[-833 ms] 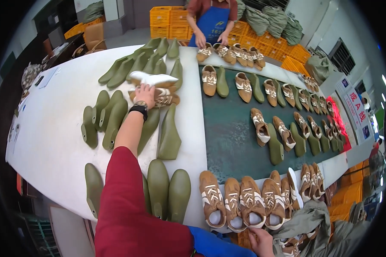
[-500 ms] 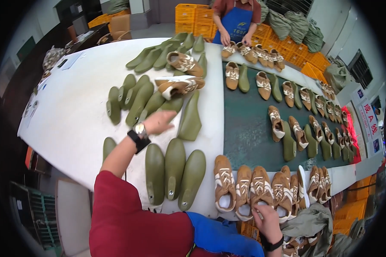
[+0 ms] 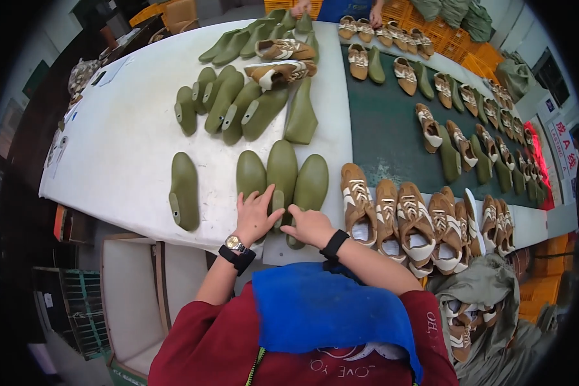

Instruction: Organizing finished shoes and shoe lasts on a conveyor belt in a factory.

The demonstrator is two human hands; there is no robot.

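Three olive-green shoe lasts stand in a row at the near table edge: a left last (image 3: 251, 172), a middle last (image 3: 282, 164) and a right last (image 3: 312, 180). My left hand (image 3: 257, 215) rests across the lower part of the left last, fingers spread, reaching toward the middle one. Over the heel end of the right last, my right hand (image 3: 312, 228) is closed, its fingertips beside the middle last. The hands partly hide the heel ends. A single last (image 3: 184, 190) lies apart to the left.
Brown-and-white sneakers (image 3: 415, 215) line the near edge to my right. More lasts (image 3: 225, 103) cluster farther off, beside two sneakers (image 3: 280, 72). Sneakers and lasts stand in rows on the green mat (image 3: 383, 145). Across the white table (image 3: 109, 135), a co-worker's hand (image 3: 376, 16) is near other sneakers.
My left hand has come back toward me onto the near lasts. My right hand has left the sneakers and moved left to the lasts. The view has tipped nearer.
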